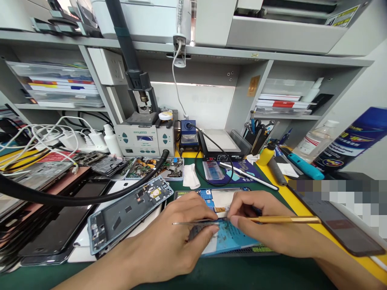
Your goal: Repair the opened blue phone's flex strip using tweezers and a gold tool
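Observation:
My left hand (184, 229) is closed, thumb and fingers pinching a slim silver metal tool (193, 223), perhaps tweezers. One thin end of it sticks out to the left. My right hand (260, 217) is closed around a slim gold-handled tool (287, 219), whose handle points right. Its working tip is hidden by my fingers. Both hands meet over an opened phone (208, 195) with blue board parts, a whitish panel and a flex strip (222, 209). Below them lies a stained blue printed surface (238, 239); I cannot tell whether it belongs to the phone.
At left, a phone frame (130, 213) rests on stacked phones (66, 217). A black hose (90, 199) arcs above them from the left edge. Behind stand a rework station (145, 139) and heating plate (222, 147). A white pen-shaped tool (250, 176) and a dark phone (341, 223) lie right.

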A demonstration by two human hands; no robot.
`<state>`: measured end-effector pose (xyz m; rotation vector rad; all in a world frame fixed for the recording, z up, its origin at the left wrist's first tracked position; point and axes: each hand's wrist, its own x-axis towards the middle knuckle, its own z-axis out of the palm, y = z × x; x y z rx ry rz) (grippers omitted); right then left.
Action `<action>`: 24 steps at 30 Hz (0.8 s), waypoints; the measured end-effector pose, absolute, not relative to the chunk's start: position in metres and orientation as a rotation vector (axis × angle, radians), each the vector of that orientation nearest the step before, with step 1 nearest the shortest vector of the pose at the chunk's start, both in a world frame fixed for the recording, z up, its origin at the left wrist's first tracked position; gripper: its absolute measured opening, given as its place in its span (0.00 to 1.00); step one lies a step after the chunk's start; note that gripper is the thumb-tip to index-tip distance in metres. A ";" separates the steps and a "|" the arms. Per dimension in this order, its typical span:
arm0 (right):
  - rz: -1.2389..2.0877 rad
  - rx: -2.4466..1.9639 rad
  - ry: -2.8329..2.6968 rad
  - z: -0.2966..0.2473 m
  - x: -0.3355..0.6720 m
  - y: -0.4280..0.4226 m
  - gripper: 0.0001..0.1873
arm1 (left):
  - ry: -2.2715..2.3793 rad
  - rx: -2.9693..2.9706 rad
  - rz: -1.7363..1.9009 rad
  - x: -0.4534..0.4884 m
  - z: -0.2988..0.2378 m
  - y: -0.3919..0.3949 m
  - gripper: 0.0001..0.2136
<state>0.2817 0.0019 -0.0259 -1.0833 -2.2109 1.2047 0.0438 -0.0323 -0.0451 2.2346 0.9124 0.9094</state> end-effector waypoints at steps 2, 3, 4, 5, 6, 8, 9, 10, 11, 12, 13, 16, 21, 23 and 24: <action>1.204 -1.100 -2.212 -0.027 0.282 0.001 0.06 | 0.913 2.235 0.911 0.043 -0.045 -0.033 0.08; 1.203 -1.108 -2.213 -0.028 0.283 0.001 0.06 | 0.912 2.237 0.912 0.043 -0.045 -0.033 0.08; 1.201 -1.111 -2.217 -0.028 0.283 0.001 0.07 | 0.911 2.240 0.915 0.043 -0.046 -0.033 0.08; 1.197 -1.109 -2.220 -0.028 0.283 0.001 0.07 | 0.909 2.244 0.917 0.043 -0.046 -0.032 0.08; 1.194 -1.105 -2.223 -0.028 0.284 0.001 0.07 | 0.908 2.247 0.919 0.043 -0.046 -0.032 0.08; 1.194 -1.100 -2.228 -0.028 0.283 0.001 0.07 | 0.911 2.252 0.918 0.043 -0.046 -0.031 0.08; 1.196 -1.103 -2.232 -0.027 0.283 0.001 0.07 | 0.911 2.252 0.916 0.044 -0.046 -0.031 0.07; 1.195 -1.108 -2.234 -0.026 0.282 0.002 0.08 | 0.913 2.252 0.916 0.044 -0.047 -0.031 0.07; 1.197 -1.114 -2.235 -0.026 0.281 0.002 0.08 | 0.914 2.253 0.918 0.044 -0.047 -0.031 0.07; 1.200 -1.118 -2.236 -0.025 0.281 0.002 0.08 | 0.913 2.256 0.920 0.043 -0.047 -0.031 0.07; 1.205 -1.122 -2.236 -0.025 0.281 0.002 0.08 | 0.914 2.259 0.922 0.043 -0.047 -0.031 0.07; 1.212 -1.117 -2.245 -0.025 0.281 0.002 0.08 | 0.915 2.267 0.919 0.042 -0.048 -0.031 0.08; 1.205 -1.127 -2.242 -0.026 0.282 0.002 0.08 | 0.926 2.270 0.919 0.043 -0.049 -0.031 0.08; 1.205 -1.137 -2.243 -0.026 0.282 0.002 0.08 | 0.930 2.271 0.914 0.044 -0.049 -0.031 0.08; 1.204 -1.140 -2.243 -0.027 0.282 0.002 0.08 | 0.932 2.271 0.912 0.044 -0.049 -0.032 0.08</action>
